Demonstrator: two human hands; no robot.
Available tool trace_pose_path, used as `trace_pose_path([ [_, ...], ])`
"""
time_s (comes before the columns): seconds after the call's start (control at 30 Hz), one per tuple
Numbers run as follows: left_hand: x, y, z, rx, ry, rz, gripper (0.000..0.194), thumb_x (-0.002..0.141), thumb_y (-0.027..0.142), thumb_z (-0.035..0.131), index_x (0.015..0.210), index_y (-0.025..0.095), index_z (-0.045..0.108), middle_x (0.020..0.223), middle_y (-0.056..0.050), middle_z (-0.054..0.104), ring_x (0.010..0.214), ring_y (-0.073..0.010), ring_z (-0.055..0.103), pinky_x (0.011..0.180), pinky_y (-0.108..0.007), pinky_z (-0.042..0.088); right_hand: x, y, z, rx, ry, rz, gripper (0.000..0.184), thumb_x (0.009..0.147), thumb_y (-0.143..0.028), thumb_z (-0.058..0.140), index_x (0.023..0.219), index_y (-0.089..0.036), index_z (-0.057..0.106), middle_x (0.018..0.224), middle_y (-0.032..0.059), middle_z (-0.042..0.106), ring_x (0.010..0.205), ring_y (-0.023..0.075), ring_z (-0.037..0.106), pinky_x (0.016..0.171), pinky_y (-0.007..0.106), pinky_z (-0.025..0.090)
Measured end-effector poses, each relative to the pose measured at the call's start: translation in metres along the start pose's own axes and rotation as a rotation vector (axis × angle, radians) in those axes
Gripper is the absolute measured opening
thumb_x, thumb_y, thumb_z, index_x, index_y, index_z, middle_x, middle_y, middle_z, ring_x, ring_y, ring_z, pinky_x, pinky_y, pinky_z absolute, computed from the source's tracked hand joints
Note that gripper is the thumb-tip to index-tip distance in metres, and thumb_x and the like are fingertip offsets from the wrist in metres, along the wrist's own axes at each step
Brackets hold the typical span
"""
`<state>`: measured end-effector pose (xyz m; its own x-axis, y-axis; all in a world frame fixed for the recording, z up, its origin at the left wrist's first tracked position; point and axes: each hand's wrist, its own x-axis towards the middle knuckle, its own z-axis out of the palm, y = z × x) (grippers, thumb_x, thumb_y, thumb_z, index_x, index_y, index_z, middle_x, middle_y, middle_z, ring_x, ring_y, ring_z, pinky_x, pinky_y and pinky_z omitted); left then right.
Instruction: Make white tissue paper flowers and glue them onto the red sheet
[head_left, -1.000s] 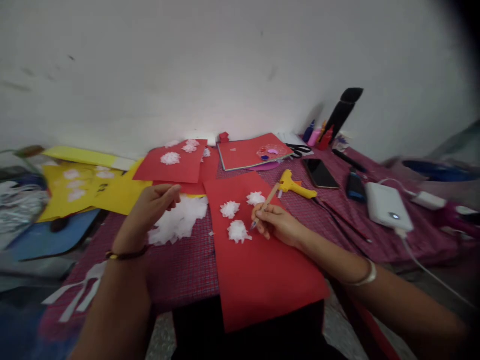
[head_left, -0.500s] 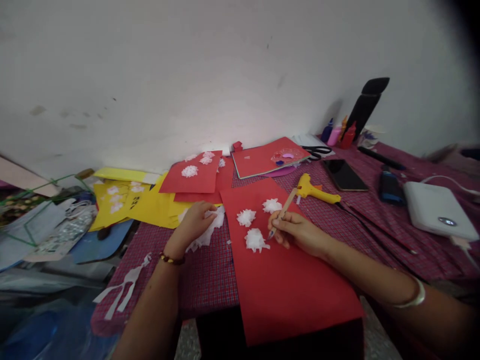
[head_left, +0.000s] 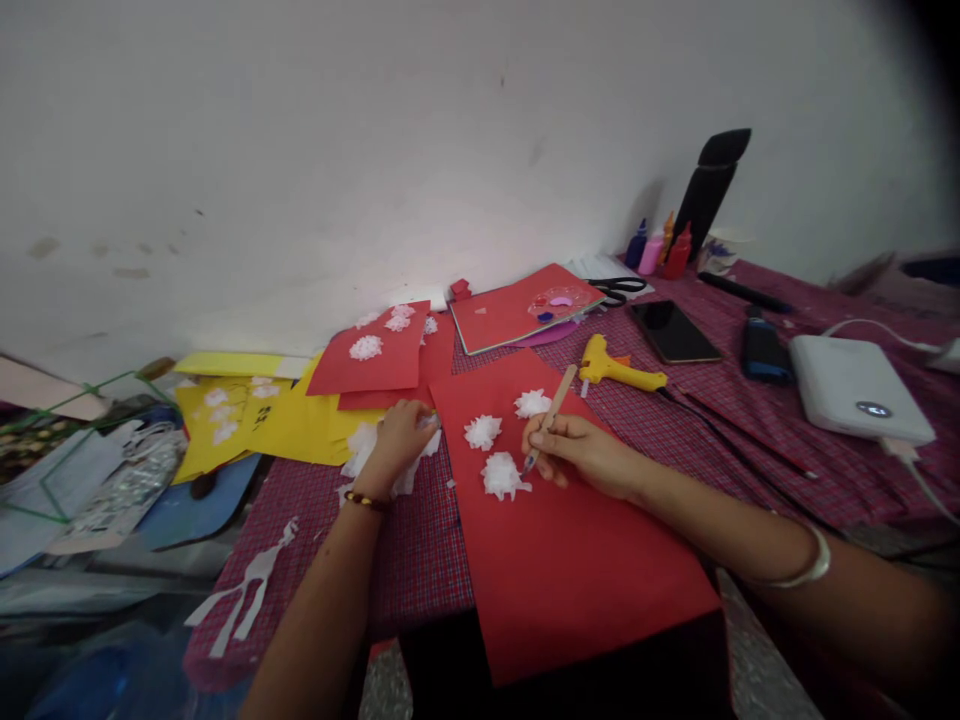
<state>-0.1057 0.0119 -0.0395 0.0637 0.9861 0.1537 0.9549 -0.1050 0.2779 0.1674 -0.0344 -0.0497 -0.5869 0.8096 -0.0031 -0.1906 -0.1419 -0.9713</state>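
My right hand (head_left: 566, 450) is closed around a flat wooden craft stick (head_left: 553, 412), held slanted like a pen. Its dark lower tip is close to the edge of the nearest white paper flower (head_left: 502, 475). Two more flowers, a middle one (head_left: 482, 432) and a farther one (head_left: 532, 403), lie on the same red paper sheet (head_left: 570, 570), which overhangs the table's front edge. Left of the sheet, my left hand (head_left: 403, 437) has its fingers bent over white tissue paper (head_left: 361, 448), with a piece between thumb and fingers.
A yellow glue gun (head_left: 622, 372), phone (head_left: 675, 332) and white power bank (head_left: 859, 385) lie on the right. Behind are red cards with flowers (head_left: 367, 370), scissors (head_left: 619, 288) and paint bottles (head_left: 677, 252). Yellow paper (head_left: 285, 425) and cut strips (head_left: 251, 580) lie left.
The whole view has shifted slightly, so most things sit a little further left. My right hand keeps the craft stick by the nearest flower. My left hand stays at the tissue paper.
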Motion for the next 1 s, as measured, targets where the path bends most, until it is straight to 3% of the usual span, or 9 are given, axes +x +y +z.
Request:
trace_pose_path([
  [0.13,0.004,-0.003,0.004,-0.100,0.007,-0.034,0.014,0.071,0.027,0.057,0.063,0.015,0.060,0.069,-0.003,0.062,0.070,-0.0166,0.055,0.061,-0.025,0.038,0.000,0.001,-0.001,0.000,0.000,-0.017,0.021,0.084,-0.036,0.054,0.081,-0.015,0.055,0.055,-0.0026,0.053,0.045,0.0070,0.048,0.039,0.016,0.037],
  [0.23,0.004,-0.003,-0.002,-0.177,0.017,-0.033,0.019,0.074,0.031,0.054,0.063,0.016,0.057,0.063,-0.001,0.059,0.063,-0.0139,0.054,0.057,-0.024,0.039,0.001,0.000,-0.001,0.013,0.009,-0.020,0.021,0.084,-0.036,0.054,0.080,-0.015,0.055,0.055,-0.0029,0.053,0.044,0.0067,0.047,0.038,0.016,0.037],
  [0.37,-0.007,0.006,-0.023,-0.636,0.111,-0.072,0.022,0.074,0.038,0.057,0.070,0.017,0.052,0.063,0.003,0.056,0.059,-0.0106,0.053,0.057,-0.022,0.042,0.001,-0.002,-0.001,0.025,0.034,-0.042,0.019,0.084,-0.035,0.054,0.082,-0.015,0.056,0.055,-0.0035,0.053,0.043,0.0066,0.047,0.038,0.016,0.036],
  [0.5,-0.024,0.029,-0.031,-1.008,-0.019,-0.035,0.018,0.073,0.031,0.061,0.076,0.018,0.049,0.066,0.004,0.054,0.059,-0.0086,0.052,0.061,-0.022,0.044,0.001,-0.008,0.000,-0.017,0.086,-0.160,0.019,0.084,-0.032,0.055,0.090,-0.015,0.060,0.065,-0.0006,0.061,0.044,0.0056,0.048,0.039,0.017,0.037],
  [0.7,-0.037,0.061,-0.017,-1.073,-0.108,-0.016,0.036,0.067,0.022,0.066,0.101,0.020,0.053,0.070,0.005,0.055,0.057,-0.0073,0.048,0.054,-0.018,0.037,0.001,-0.015,0.005,-0.177,0.121,-0.316,0.022,0.088,-0.032,0.050,0.099,-0.017,0.063,0.079,0.0021,0.068,0.044,0.0048,0.049,0.044,0.019,0.040],
  [0.87,-0.041,0.067,-0.013,-0.971,-0.188,-0.013,0.012,0.068,0.024,0.066,0.071,0.015,0.058,0.062,0.004,0.054,0.054,-0.0074,0.045,0.052,-0.019,0.033,0.000,-0.016,0.012,-0.263,0.108,-0.342,0.022,0.089,-0.032,0.048,0.098,-0.018,0.063,0.080,0.0016,0.066,0.047,0.0052,0.050,0.046,0.019,0.042],
  [1.0,-0.044,0.063,-0.014,-1.025,-0.182,-0.023,0.017,0.074,0.030,0.061,0.066,0.015,0.059,0.059,0.003,0.054,0.055,-0.0090,0.045,0.054,-0.021,0.035,0.005,-0.026,0.023,-0.315,0.082,-0.357,0.021,0.089,-0.028,0.046,0.097,-0.017,0.062,0.079,0.0029,0.063,0.061,0.0091,0.056,0.051,0.020,0.044],
])
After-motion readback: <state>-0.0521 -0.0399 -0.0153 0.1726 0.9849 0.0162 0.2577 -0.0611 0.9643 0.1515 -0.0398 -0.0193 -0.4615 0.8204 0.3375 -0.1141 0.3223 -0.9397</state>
